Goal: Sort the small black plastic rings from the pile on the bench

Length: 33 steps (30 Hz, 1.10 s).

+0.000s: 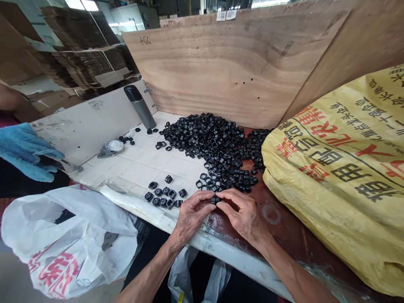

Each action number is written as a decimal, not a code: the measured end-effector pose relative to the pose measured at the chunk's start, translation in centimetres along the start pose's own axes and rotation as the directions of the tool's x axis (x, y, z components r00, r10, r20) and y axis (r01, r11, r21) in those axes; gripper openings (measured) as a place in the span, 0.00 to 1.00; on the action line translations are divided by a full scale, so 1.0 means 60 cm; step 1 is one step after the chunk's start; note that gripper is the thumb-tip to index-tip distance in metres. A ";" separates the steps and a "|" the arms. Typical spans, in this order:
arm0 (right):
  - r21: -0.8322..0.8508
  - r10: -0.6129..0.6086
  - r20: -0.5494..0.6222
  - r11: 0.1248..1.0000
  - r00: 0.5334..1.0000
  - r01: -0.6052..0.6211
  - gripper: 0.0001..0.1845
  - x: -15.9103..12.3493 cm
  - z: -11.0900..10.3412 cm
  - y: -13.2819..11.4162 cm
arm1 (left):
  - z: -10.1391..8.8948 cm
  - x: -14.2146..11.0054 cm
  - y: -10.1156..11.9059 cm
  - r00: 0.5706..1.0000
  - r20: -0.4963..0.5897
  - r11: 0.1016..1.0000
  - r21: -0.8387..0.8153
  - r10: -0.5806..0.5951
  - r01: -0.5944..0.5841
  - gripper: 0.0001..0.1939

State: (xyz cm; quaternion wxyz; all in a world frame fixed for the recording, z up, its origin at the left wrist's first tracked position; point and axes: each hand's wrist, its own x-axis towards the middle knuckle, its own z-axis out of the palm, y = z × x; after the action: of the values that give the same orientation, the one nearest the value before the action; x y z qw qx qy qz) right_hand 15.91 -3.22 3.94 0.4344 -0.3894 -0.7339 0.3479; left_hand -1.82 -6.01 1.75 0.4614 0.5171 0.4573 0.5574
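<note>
Near the front edge of the table, my left hand (pixel 196 209) and my right hand (pixel 240 210) meet over one small black plastic ring (pixel 215 200). Thumb and fingertips of both hands pinch it from either side; its far details are partly covered by the fingers. Just beyond them spreads a big heap of similar black rings (pixel 208 136), with loose ones lying at its near end. Left of my left hand sits a small group of black ring pieces (pixel 163 202), some of which look filled in the middle.
A yellow sack (pixel 331 176) bulges over the right side. A dark flask (pixel 140 107) stands by the left board, near a small plastic bag (pixel 111 147). A wooden panel (pixel 233 71) closes the back. At left are a white bag (pixel 69 244) and another person's blue glove (pixel 28 147).
</note>
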 end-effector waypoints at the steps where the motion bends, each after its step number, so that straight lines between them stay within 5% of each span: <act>1: -0.006 -0.017 -0.001 1.000 1.000 0.016 0.08 0.000 0.001 0.002 | -0.001 -0.001 -0.002 1.000 -0.002 1.000 0.008 0.008 -0.008 0.12; 7: -0.116 -0.017 0.026 0.993 1.000 0.020 0.05 -0.004 0.006 0.014 | -0.005 -0.003 -0.008 0.988 0.028 0.980 0.123 0.155 -0.157 0.10; 11: -0.239 -0.004 0.083 0.971 0.997 0.024 0.16 -0.007 0.009 0.019 | -0.004 -0.002 -0.008 0.976 0.081 0.963 0.165 0.201 -0.212 0.10; 16: -0.161 0.015 0.050 0.987 0.999 -0.007 0.08 -0.009 0.008 0.014 | -0.002 -0.002 -0.013 0.987 0.072 0.983 0.102 0.144 -0.151 0.10; 21: -0.160 -0.025 0.108 0.986 0.994 0.042 0.07 -0.009 0.006 0.016 | -0.003 -0.003 -0.013 0.996 0.032 0.994 0.060 0.089 -0.091 0.10; 24: -0.227 0.023 0.105 0.974 0.994 0.002 0.17 -0.011 0.008 0.020 | -0.003 -0.004 -0.013 0.995 0.047 0.994 0.064 0.087 -0.090 0.11; 33: -0.188 0.048 0.135 0.982 0.990 -0.022 0.08 -0.013 0.005 0.010 | -0.003 -0.004 -0.015 0.999 0.019 0.998 0.032 0.049 -0.049 0.10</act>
State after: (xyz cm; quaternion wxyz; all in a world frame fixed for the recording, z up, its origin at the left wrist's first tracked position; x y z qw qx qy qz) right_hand 16.04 -3.67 3.02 0.3378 -0.4160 -0.7847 0.3117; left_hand -1.95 -6.13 0.85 0.4433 0.5404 0.4493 0.5564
